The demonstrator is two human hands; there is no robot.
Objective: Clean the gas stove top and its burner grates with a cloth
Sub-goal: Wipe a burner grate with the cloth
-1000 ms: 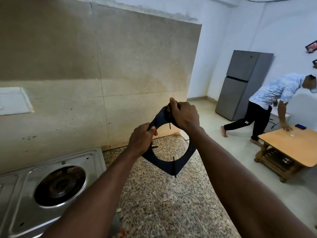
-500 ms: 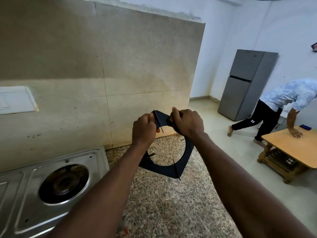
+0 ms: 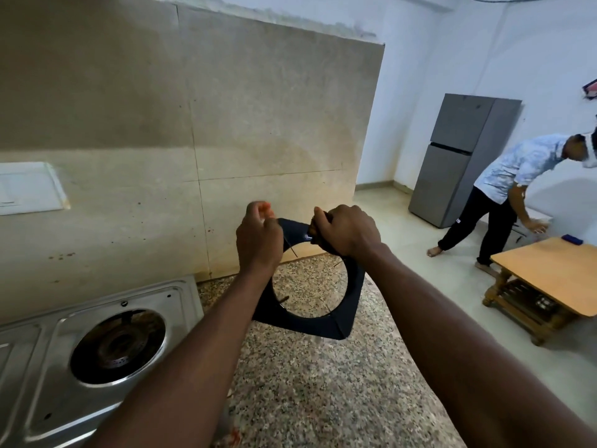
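Aloft — grate point(image 3: 339, 321) beneath right hand point(image 3: 347, 231)

Right of the gas stove top point(image 3: 38, 367), both your forearms show bare along their whole visible length. Your left hand point(image 3: 258, 241) and right hand point(image 3: 348, 229) are bare as well, wrists and knuckles uncovered.

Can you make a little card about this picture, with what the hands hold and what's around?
left hand: grips burner grate's left side
right hand: grips grate's top corner
burner grate: black, held up above granite counter
stove: steel, lower left, burner uncovered
background: person leaning by wooden table, grey fridge
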